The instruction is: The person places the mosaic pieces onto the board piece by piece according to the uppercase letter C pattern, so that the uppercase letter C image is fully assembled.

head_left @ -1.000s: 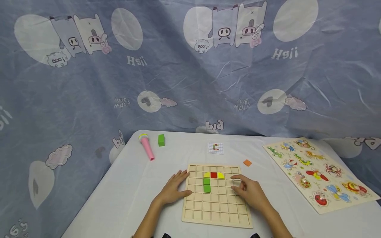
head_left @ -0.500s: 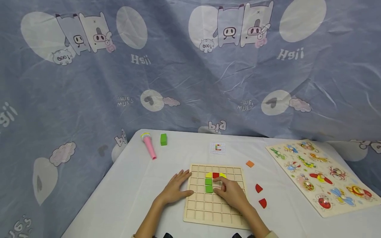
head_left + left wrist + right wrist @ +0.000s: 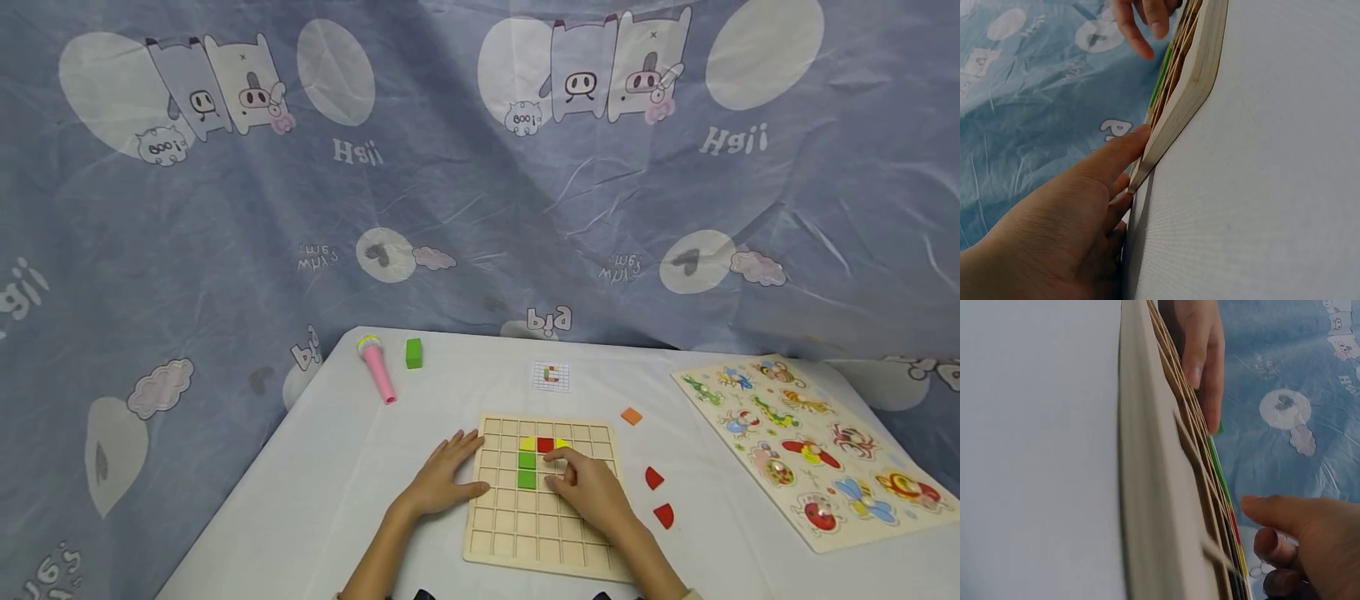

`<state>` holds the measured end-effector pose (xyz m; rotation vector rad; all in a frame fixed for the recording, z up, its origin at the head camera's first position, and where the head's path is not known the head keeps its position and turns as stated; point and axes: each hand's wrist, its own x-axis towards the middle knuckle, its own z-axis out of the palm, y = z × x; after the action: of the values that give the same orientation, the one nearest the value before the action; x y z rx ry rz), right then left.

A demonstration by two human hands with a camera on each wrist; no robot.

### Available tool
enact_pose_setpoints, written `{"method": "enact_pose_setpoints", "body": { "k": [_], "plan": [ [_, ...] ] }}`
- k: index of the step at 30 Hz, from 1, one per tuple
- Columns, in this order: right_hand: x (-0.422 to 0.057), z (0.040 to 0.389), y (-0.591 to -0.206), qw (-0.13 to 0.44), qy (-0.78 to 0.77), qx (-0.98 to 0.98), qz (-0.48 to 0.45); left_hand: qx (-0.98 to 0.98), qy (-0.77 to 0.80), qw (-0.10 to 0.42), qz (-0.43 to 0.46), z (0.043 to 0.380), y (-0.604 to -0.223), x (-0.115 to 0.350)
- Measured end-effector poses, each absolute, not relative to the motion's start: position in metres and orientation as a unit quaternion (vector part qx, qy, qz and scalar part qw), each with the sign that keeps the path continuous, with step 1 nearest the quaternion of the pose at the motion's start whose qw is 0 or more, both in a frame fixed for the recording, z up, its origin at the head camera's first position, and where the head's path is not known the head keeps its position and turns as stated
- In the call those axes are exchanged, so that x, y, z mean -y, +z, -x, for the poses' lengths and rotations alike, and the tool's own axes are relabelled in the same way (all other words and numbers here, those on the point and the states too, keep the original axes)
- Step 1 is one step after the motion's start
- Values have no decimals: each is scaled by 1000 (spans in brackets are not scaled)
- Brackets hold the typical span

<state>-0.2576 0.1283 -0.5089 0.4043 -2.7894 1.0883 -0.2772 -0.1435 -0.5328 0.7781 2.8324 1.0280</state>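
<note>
In the head view, a wooden grid board (image 3: 506, 522) lies on the white table. My left hand (image 3: 438, 479) rests along its left side, fingers extended and the thumb at the frame. In the left wrist view the left thumb touches the board's edge. My right hand (image 3: 592, 496) hovers over the middle of the grid, index finger and thumb apart, nothing visible between them. Just left of these fingertips lie two green square tiles (image 3: 527, 460), one below the other. Above them runs a row: a yellow tile (image 3: 528, 444), a red square tile (image 3: 545, 445) and a partly hidden yellow tile (image 3: 562, 444).
Right of the board lie two red quarter-round pieces (image 3: 663, 516) and an orange square tile (image 3: 632, 416). A pattern card (image 3: 551, 377) lies behind it. Farther left are a pink toy microphone (image 3: 378, 375) and a green block (image 3: 414, 353). An insect puzzle board (image 3: 806, 450) lies at the right.
My right hand moved left from the board's right side to its middle, uncovering the two red pieces, then shifted only slightly. My left hand kept its place at the board. The camera view shifted a little.
</note>
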Motion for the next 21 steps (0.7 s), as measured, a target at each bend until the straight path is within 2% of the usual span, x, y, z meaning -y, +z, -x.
{"method": "enact_pose_setpoints", "body": {
  "k": [13, 21],
  "plan": [
    [-215, 247, -503, 116, 323, 936, -77, -910, 331, 19, -248, 275, -534, 142],
    [-249, 242, -512, 79, 277, 957, -28, -910, 330, 9, -250, 278, -536, 142]
  ]
}}
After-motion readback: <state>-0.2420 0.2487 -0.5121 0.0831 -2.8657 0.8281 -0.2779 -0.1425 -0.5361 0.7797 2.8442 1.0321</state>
